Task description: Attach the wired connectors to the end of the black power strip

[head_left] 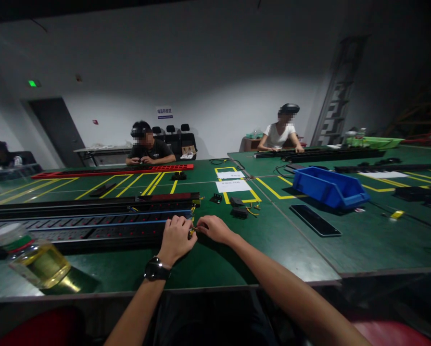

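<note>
Long black rails [114,234] with rows of slots and red dots lie along the table at left, one edged by a blue strip. At their right end, my left hand [177,238] wears a watch and has its fingers curled over the nearest rail's end. My right hand [215,229] is closed, thumb and fingertips pinched at short yellow wires [193,232] that come out there. My fingers partly hide the wire ends. Beyond my hands lie a small black bracket [216,198] and a black connector block [239,212] with yellow wires.
A bottle of yellow liquid [42,262] stands at the near left. To the right are a phone [314,220] and a blue bin [329,187]. Paper sheets [233,186] lie on the green table [273,245], marked with yellow tape. Several people sit at work across and at left.
</note>
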